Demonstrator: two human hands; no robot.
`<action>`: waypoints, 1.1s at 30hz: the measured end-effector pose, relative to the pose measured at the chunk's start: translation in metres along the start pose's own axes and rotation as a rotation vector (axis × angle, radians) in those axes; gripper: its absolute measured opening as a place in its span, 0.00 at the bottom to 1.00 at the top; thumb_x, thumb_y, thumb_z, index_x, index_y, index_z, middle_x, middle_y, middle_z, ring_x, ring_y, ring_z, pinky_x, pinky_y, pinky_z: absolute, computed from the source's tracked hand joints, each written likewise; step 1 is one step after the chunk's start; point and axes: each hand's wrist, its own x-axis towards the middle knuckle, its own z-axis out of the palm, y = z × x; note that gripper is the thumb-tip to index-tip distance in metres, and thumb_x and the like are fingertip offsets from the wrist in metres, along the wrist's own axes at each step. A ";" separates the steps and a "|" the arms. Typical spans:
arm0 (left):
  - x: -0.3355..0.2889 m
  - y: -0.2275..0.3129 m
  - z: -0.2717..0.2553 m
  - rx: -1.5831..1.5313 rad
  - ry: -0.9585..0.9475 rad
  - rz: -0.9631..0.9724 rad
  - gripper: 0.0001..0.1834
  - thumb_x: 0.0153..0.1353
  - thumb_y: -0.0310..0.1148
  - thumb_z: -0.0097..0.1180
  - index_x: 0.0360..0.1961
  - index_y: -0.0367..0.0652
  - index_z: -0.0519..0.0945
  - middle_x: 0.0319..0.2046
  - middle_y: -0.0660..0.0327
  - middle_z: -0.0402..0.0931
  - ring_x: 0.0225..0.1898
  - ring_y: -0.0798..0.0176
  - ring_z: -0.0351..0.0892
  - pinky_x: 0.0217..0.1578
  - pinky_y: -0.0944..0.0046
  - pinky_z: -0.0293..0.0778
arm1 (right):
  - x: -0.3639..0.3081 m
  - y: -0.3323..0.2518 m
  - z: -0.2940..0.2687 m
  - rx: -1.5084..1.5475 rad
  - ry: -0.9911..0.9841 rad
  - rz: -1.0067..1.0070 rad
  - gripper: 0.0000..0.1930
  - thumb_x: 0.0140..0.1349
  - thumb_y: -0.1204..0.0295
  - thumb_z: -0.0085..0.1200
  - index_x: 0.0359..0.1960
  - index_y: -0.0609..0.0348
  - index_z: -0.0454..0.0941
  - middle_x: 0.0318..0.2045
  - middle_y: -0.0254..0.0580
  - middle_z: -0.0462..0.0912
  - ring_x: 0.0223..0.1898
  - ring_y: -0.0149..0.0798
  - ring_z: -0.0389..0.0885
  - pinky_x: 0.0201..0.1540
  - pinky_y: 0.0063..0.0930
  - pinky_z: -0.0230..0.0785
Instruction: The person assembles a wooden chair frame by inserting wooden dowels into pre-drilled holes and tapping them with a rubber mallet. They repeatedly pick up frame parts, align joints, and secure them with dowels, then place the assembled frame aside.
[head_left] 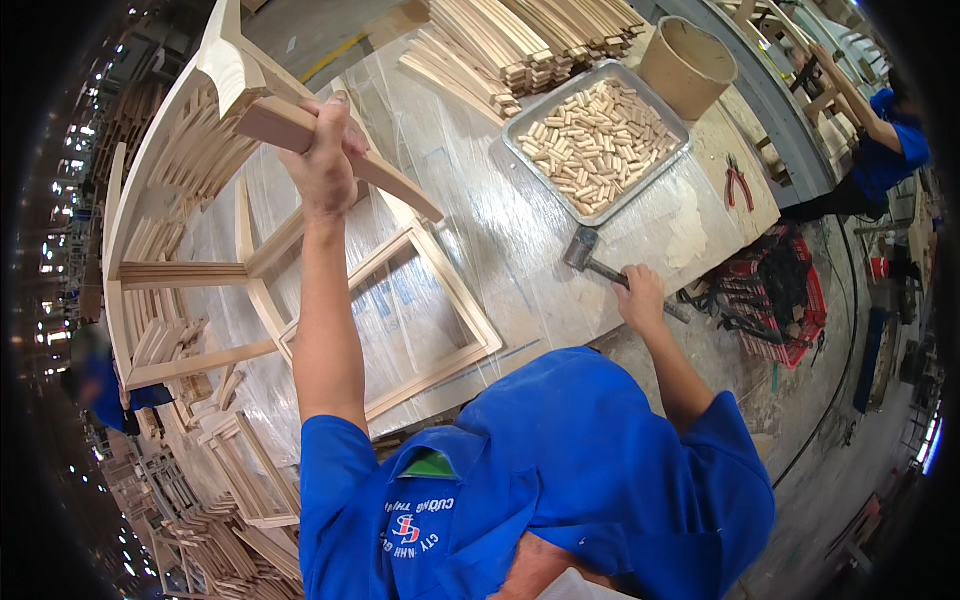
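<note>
My left hand (328, 165) is wrapped round a curved, tapering wooden piece (402, 190), arm stretched out ahead of me. The piece's broad end lies against the top corner of a pale wooden chair frame (190, 276) standing at the left; whether the two are joined I cannot tell. Low over the table's near edge, my right hand (642, 298) grips the handle of a hammer (580, 248), whose dark head points away to the left. Beyond the hammer, a metal tray (578, 212) holds many short wooden dowels (600, 140).
Stacked wooden strips (500, 45) and a round brown container (690, 65) stand at the back. Red-handled pliers (738, 186) lie on the table's right side. A red crate (790, 300) sits on the floor beside it. Another person (885, 145) works at far right.
</note>
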 end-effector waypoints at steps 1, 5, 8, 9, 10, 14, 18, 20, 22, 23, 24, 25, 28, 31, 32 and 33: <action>0.004 0.002 0.001 0.000 -0.013 0.015 0.09 0.65 0.26 0.61 0.29 0.43 0.74 0.16 0.65 0.71 0.15 0.69 0.71 0.20 0.66 0.71 | 0.006 -0.002 0.005 0.041 0.015 -0.026 0.14 0.61 0.68 0.67 0.46 0.56 0.78 0.35 0.50 0.80 0.39 0.54 0.80 0.43 0.48 0.71; 0.003 0.003 0.004 -0.001 -0.001 0.055 0.08 0.65 0.23 0.59 0.28 0.42 0.74 0.16 0.64 0.71 0.15 0.69 0.70 0.19 0.66 0.70 | 0.009 -0.023 -0.002 0.715 -0.166 0.331 0.10 0.69 0.63 0.63 0.40 0.55 0.77 0.22 0.37 0.75 0.23 0.38 0.75 0.26 0.35 0.66; 0.001 0.002 0.000 0.040 -0.017 0.032 0.08 0.65 0.26 0.57 0.29 0.44 0.71 0.18 0.65 0.67 0.16 0.70 0.66 0.19 0.64 0.71 | 0.045 -0.061 -0.048 1.396 -0.281 0.624 0.15 0.77 0.55 0.53 0.36 0.52 0.75 0.19 0.29 0.72 0.17 0.26 0.69 0.19 0.24 0.60; 0.001 0.002 -0.006 0.064 -0.037 0.064 0.08 0.65 0.25 0.56 0.29 0.44 0.71 0.18 0.65 0.68 0.16 0.70 0.66 0.18 0.64 0.70 | 0.070 -0.075 -0.065 1.567 -0.245 0.514 0.18 0.79 0.52 0.49 0.36 0.51 0.74 0.20 0.27 0.71 0.17 0.22 0.67 0.18 0.20 0.58; 0.000 0.001 -0.008 0.069 -0.040 0.068 0.08 0.65 0.25 0.56 0.29 0.44 0.71 0.18 0.65 0.68 0.16 0.70 0.66 0.18 0.64 0.70 | 0.095 -0.097 -0.075 1.790 -0.092 0.611 0.21 0.80 0.48 0.43 0.36 0.51 0.72 0.18 0.26 0.68 0.16 0.24 0.64 0.18 0.22 0.58; 0.003 0.002 0.002 0.048 -0.043 0.096 0.07 0.65 0.25 0.56 0.30 0.43 0.72 0.17 0.65 0.68 0.14 0.69 0.68 0.17 0.64 0.69 | 0.153 -0.165 -0.040 2.110 0.392 0.607 0.23 0.80 0.45 0.40 0.34 0.48 0.69 0.17 0.27 0.66 0.15 0.26 0.62 0.17 0.24 0.56; -0.002 -0.003 -0.009 0.065 -0.007 0.114 0.07 0.65 0.25 0.59 0.29 0.40 0.74 0.15 0.65 0.70 0.13 0.70 0.69 0.15 0.67 0.67 | 0.127 -0.248 0.038 1.485 -0.824 0.904 0.18 0.81 0.53 0.39 0.35 0.50 0.67 0.19 0.25 0.64 0.14 0.26 0.57 0.13 0.25 0.51; -0.004 0.003 -0.016 0.033 0.010 0.112 0.10 0.64 0.25 0.61 0.26 0.40 0.76 0.14 0.66 0.72 0.14 0.73 0.71 0.15 0.70 0.65 | 0.144 -0.229 0.049 1.855 -0.978 1.180 0.17 0.81 0.54 0.40 0.36 0.52 0.67 0.19 0.26 0.64 0.13 0.25 0.56 0.13 0.23 0.50; -0.003 0.006 -0.026 0.032 0.016 0.119 0.11 0.65 0.26 0.61 0.24 0.42 0.75 0.14 0.67 0.72 0.14 0.73 0.71 0.14 0.70 0.65 | 0.138 -0.215 0.048 1.896 -0.915 1.213 0.18 0.81 0.53 0.40 0.36 0.52 0.66 0.19 0.27 0.65 0.13 0.24 0.56 0.13 0.22 0.49; -0.003 0.008 -0.027 0.027 0.010 0.124 0.12 0.65 0.26 0.61 0.24 0.42 0.75 0.14 0.68 0.72 0.14 0.74 0.71 0.15 0.70 0.65 | 0.137 -0.210 0.040 1.857 -0.867 1.122 0.19 0.82 0.51 0.39 0.36 0.50 0.66 0.19 0.26 0.66 0.13 0.23 0.56 0.13 0.22 0.49; -0.002 0.010 -0.025 0.021 0.003 0.129 0.12 0.65 0.26 0.61 0.24 0.42 0.75 0.14 0.68 0.72 0.14 0.74 0.71 0.15 0.70 0.65 | 0.142 -0.205 0.033 1.758 -0.738 0.993 0.19 0.81 0.50 0.40 0.36 0.49 0.67 0.20 0.26 0.66 0.13 0.23 0.56 0.13 0.22 0.50; -0.004 0.009 -0.027 0.058 -0.005 0.142 0.14 0.66 0.27 0.61 0.22 0.43 0.75 0.15 0.69 0.71 0.14 0.74 0.71 0.15 0.70 0.65 | 0.143 -0.201 0.022 1.855 -0.680 1.012 0.19 0.81 0.49 0.40 0.36 0.48 0.67 0.20 0.26 0.66 0.13 0.23 0.57 0.13 0.22 0.50; -0.007 0.008 -0.022 0.140 -0.011 0.103 0.10 0.66 0.27 0.60 0.26 0.43 0.75 0.14 0.67 0.70 0.13 0.72 0.69 0.16 0.67 0.66 | 0.146 -0.217 0.018 1.923 -0.334 0.987 0.20 0.81 0.47 0.39 0.36 0.47 0.67 0.19 0.26 0.66 0.14 0.24 0.58 0.14 0.23 0.51; -0.004 0.010 -0.022 0.057 0.006 0.062 0.11 0.66 0.27 0.61 0.25 0.43 0.74 0.14 0.67 0.69 0.13 0.72 0.68 0.16 0.67 0.66 | 0.128 -0.251 0.046 1.743 -0.264 0.928 0.21 0.81 0.48 0.38 0.34 0.48 0.66 0.19 0.27 0.65 0.13 0.25 0.57 0.13 0.24 0.51; -0.004 0.012 -0.023 0.092 0.009 0.075 0.11 0.65 0.28 0.61 0.25 0.43 0.74 0.14 0.67 0.69 0.13 0.71 0.68 0.15 0.66 0.66 | 0.122 -0.258 0.056 1.661 -0.395 0.962 0.21 0.81 0.49 0.39 0.32 0.47 0.66 0.19 0.26 0.65 0.13 0.24 0.56 0.13 0.24 0.49; -0.005 0.013 -0.023 0.127 0.011 0.089 0.11 0.65 0.28 0.61 0.25 0.43 0.74 0.14 0.67 0.69 0.13 0.71 0.68 0.15 0.66 0.66 | 0.120 -0.255 0.057 1.640 -0.573 0.971 0.20 0.81 0.49 0.39 0.34 0.48 0.66 0.19 0.27 0.65 0.13 0.25 0.56 0.13 0.25 0.50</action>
